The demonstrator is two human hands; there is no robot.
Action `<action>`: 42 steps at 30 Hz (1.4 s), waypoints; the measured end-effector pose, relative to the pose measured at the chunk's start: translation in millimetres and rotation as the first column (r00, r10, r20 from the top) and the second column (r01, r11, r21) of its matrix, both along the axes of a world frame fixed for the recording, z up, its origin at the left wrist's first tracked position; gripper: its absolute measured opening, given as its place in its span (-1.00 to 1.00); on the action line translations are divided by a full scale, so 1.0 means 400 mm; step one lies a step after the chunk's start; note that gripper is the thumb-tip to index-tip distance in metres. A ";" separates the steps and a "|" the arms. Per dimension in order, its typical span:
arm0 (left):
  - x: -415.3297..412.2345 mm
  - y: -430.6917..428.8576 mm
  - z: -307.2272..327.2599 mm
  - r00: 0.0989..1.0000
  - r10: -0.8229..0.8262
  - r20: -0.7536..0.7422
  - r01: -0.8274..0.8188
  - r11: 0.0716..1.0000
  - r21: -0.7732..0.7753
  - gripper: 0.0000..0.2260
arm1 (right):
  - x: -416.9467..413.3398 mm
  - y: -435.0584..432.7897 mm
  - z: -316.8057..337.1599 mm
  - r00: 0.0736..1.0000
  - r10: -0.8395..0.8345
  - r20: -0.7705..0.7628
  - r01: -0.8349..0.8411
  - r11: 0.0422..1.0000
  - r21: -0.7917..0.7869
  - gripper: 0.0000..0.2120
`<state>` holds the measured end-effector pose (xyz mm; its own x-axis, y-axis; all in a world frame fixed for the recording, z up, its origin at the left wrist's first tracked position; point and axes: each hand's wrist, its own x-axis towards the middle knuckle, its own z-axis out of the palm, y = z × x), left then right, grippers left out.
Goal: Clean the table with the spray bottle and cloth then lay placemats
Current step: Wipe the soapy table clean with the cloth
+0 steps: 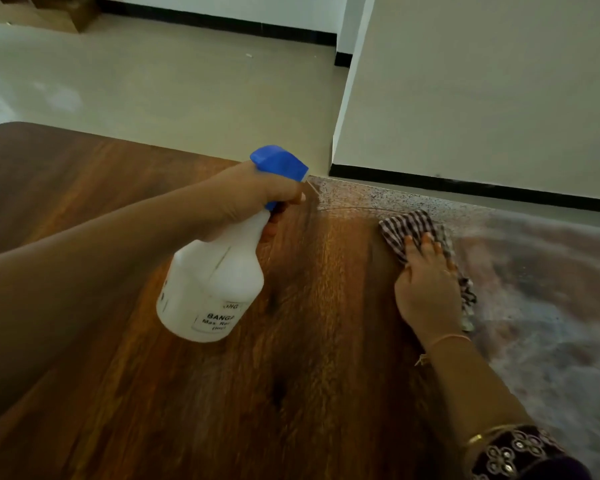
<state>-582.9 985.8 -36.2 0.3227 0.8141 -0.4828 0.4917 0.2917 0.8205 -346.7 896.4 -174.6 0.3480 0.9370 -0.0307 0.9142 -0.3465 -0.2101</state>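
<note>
Above the table [291, 393], the left hand [257, 194] grips the white spray bottle [215, 282]; its content cannot be seen. The right hand [426, 289], fingers straight, presses the checked cloth [407, 225] near the table's far edge.

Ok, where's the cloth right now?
In the head view the checked cloth lies right of centre on the table, near its far edge, flat under the right hand.

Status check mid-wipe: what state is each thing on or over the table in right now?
spray bottle: held off the table, tilted, nozzle toward the far edge.
left grip: curled round the bottle's neck.
cloth: lying on the table under the right grip.
right grip: fingers straight, pressing the cloth.
table: hazy film on the right, bare wood grain elsewhere.
</note>
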 end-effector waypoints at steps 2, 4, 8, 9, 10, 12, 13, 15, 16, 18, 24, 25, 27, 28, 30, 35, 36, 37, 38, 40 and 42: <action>0.010 0.007 -0.003 1.000 0.019 -0.004 -0.019 1.000 0.003 -0.78 | 0.008 -0.005 0.000 1.000 -0.013 -0.004 0.013 1.000 -0.004 -0.41; 0.021 0.011 -0.001 0.999 0.016 0.032 -0.016 1.000 0.000 -0.81 | 0.009 -0.004 -0.004 1.000 -0.017 0.003 0.017 1.000 0.004 -0.50; 0.036 0.014 0.001 0.999 0.007 0.048 -0.007 1.000 0.009 -0.85 | 0.011 -0.002 -0.007 0.999 -0.033 0.006 0.032 0.999 0.011 -0.52; 0.037 0.016 -0.001 0.999 0.022 0.028 -0.022 1.000 0.009 -0.84 | 0.011 -0.002 -0.007 0.999 -0.034 0.003 0.034 0.999 0.011 -0.52; 0.039 0.017 -0.002 0.999 0.029 0.014 -0.029 1.000 0.011 -0.83 | 0.010 -0.001 -0.008 0.999 -0.036 -0.001 0.036 0.999 0.012 -0.52; 0.039 0.018 -0.002 1.000 0.023 0.010 -0.023 1.000 0.021 -0.85 | 0.006 0.002 -0.006 0.999 -0.041 -0.008 0.042 0.999 0.014 -0.52; 0.038 0.018 0.000 1.000 0.014 0.012 -0.015 1.000 0.027 -0.87 | 0.003 0.003 -0.005 0.999 -0.042 -0.007 0.042 0.999 0.016 -0.52; 0.030 0.019 0.003 1.000 0.001 0.010 -0.001 1.000 0.028 -0.89 | -0.007 0.002 -0.004 0.999 -0.033 -0.001 0.033 0.999 0.018 -0.51; 0.026 0.019 0.004 1.000 -0.004 0.007 0.004 1.000 0.023 -0.89 | -0.017 0.001 -0.003 1.000 -0.016 0.001 0.016 1.000 0.016 -0.51; 0.016 0.020 0.002 1.000 0.005 -0.002 -0.005 1.000 0.014 -0.88 | -0.057 0.003 -0.002 0.998 0.063 0.014 -0.063 0.998 0.008 -0.50; 0.010 0.027 -0.009 0.997 0.075 -0.037 -0.074 0.997 0.021 -0.88 | -0.243 0.114 0.015 0.897 0.438 -0.055 -0.439 0.898 -0.012 -0.47; 0.013 0.029 -0.012 0.994 0.096 -0.049 -0.094 0.995 0.038 -0.86 | -0.249 0.140 0.017 0.874 0.482 -0.064 -0.483 0.876 0.001 -0.48; 0.018 0.035 -0.014 0.991 0.123 -0.048 -0.121 0.992 0.044 -0.83 | -0.224 0.188 0.015 0.844 0.531 -0.068 -0.533 0.846 -0.012 -0.50; 0.019 0.037 -0.011 0.992 0.121 -0.036 -0.120 0.992 0.034 -0.85 | -0.200 0.205 0.012 0.846 0.528 -0.067 -0.531 0.847 -0.025 -0.50; 0.020 0.042 -0.007 0.994 0.112 -0.016 -0.111 0.993 0.028 -0.87 | -0.130 0.228 -0.001 0.896 0.442 -0.036 -0.442 0.897 -0.009 -0.48; 0.000 0.047 -0.005 0.997 0.076 -0.004 -0.076 0.997 0.011 -0.88 | 0.092 0.197 -0.009 0.992 -0.108 -0.070 0.109 0.994 0.010 -0.44; -0.006 0.045 -0.005 0.998 0.059 -0.004 -0.058 0.998 0.005 -0.89 | 0.116 0.186 -0.004 0.983 -0.169 -0.077 0.168 0.986 -0.019 -0.46; -0.014 0.044 -0.007 0.999 0.045 -0.001 -0.045 0.999 0.001 -0.90 | 0.125 0.180 -0.001 0.976 -0.200 -0.091 0.198 0.980 -0.029 -0.48; -0.021 0.043 -0.010 0.999 0.037 0.005 -0.037 0.999 -0.001 -0.91 | 0.121 0.177 0.000 0.971 -0.214 -0.105 0.212 0.977 -0.023 -0.49; -0.033 0.045 -0.018 0.999 0.030 0.014 -0.030 1.000 0.001 -0.91 | 0.077 0.182 -0.004 0.978 -0.171 -0.122 0.177 0.984 0.038 -0.50; -0.041 0.047 -0.027 0.999 0.031 0.021 -0.031 1.000 0.001 -0.88 | -0.014 0.190 -0.005 0.993 -0.011 -0.117 0.025 0.992 0.122 -0.50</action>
